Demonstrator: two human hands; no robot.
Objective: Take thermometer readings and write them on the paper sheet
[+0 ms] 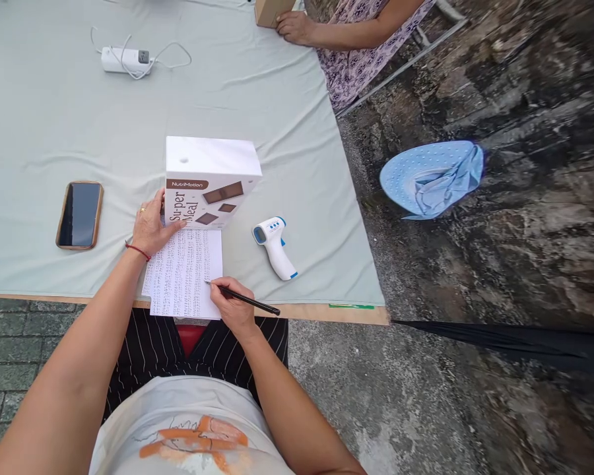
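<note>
A white box [212, 158] printed "NutriMotion Su-per Meal" stands upright on the far part of some paper sheets. My left hand [152, 223] is closed on its lower left edge, thumb across the front and fingers along the side, partly hidden. The sheets [185, 277] are covered in rows of small writing, and their near end hangs over the table edge. In my right hand [231, 302] is a slim black pen [257, 304], its tip at the right part of the writing. To the right of the box lies a white and blue infrared thermometer [274, 247].
A phone [80, 216] in a brown case lies at left on the cloth-covered table [69, 112]. Farther back is a white device with a cable [126, 61]. Another person's hand [296, 28] touches a cardboard box [272, 10]. A blue hat [433, 179] rests on the rock at right.
</note>
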